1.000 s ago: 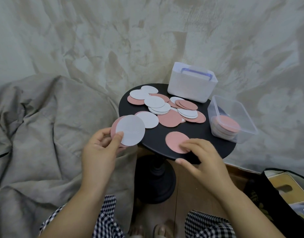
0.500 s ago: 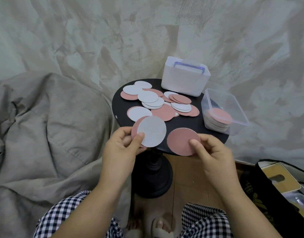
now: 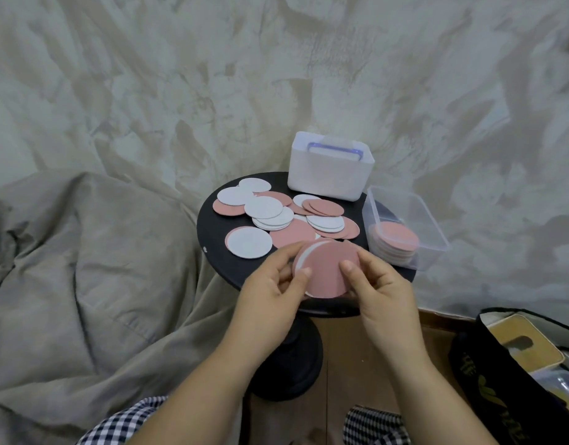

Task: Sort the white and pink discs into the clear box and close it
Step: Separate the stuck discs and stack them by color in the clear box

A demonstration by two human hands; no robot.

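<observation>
Holding one small stack of discs [image 3: 326, 271] between both hands, left hand [image 3: 273, 292] and right hand [image 3: 378, 289]; the clear box [image 3: 432, 232] lies beyond, nearer the right.

The discs [image 3: 270, 208] look like matt card or thin foam, pink and white. The clear box [image 3: 419, 216] is glossy see-through plastic; the white box [image 3: 328, 175] is frosted plastic. The round table [image 3: 222, 252] is matt black, the draped sheet [image 3: 84, 252] creased cloth, the floor [image 3: 344, 354] smooth wood
</observation>
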